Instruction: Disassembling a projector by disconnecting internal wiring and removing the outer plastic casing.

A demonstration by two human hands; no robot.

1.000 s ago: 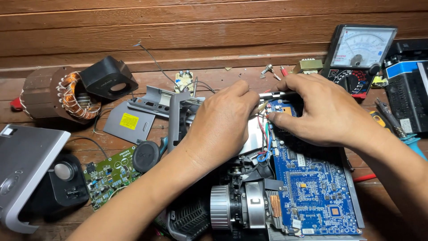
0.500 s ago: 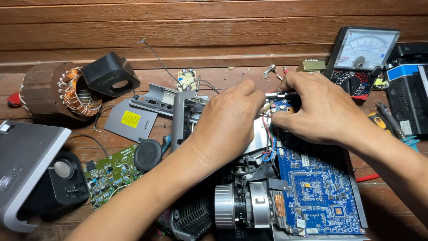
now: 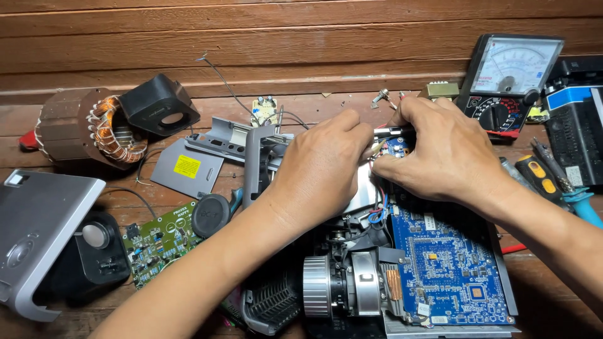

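Above the blue board (image 3: 449,263), left hand (image 3: 320,172) and right hand (image 3: 449,150) meet; fingers (image 3: 383,166) pinch thin wires (image 3: 379,210). Meter (image 3: 512,75) beyond right fingers.

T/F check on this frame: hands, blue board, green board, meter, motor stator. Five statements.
1. Both hands, left hand and right hand, meet at the far end of the opened device. True.
2. The blue circuit board lies loose on the wooden bench. False: it sits inside the opened device.
3. The green circuit board lies left of the left forearm. True.
4. The analogue needle multimeter lies far left. False: far right.
5. The copper-wound motor stator sits in the right hand. False: it rests far left, untouched.
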